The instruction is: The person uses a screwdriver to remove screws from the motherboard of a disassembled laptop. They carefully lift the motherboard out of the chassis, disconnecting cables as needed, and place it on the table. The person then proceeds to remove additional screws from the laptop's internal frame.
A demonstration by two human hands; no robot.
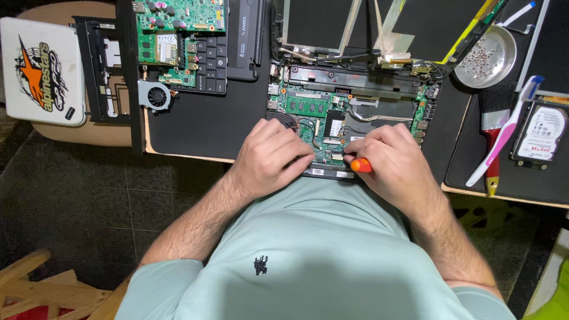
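Your right hand (394, 157) is curled tight around a screwdriver (360, 166), only its orange handle end showing between thumb and fingers, the tip hidden against the board (314, 106); your left hand (269, 157) rests beside it, fingers bent down onto the green board's near edge, and you cannot tell whether they pinch anything; both hands sit at the front of the opened laptop (355, 89), which lies on a black mat (201, 121) with its screen (427, 24) folded back; to the right stand a round metal dish (504, 41) of screws, a red-handled brush (491, 142), a pink and white toothbrush (504, 133) lying across it, and 1 hard drive (540, 133); to the left lie a 2nd board (178, 29) on a keyboard (210, 59), a small fan (157, 96) and a black frame (104, 71).
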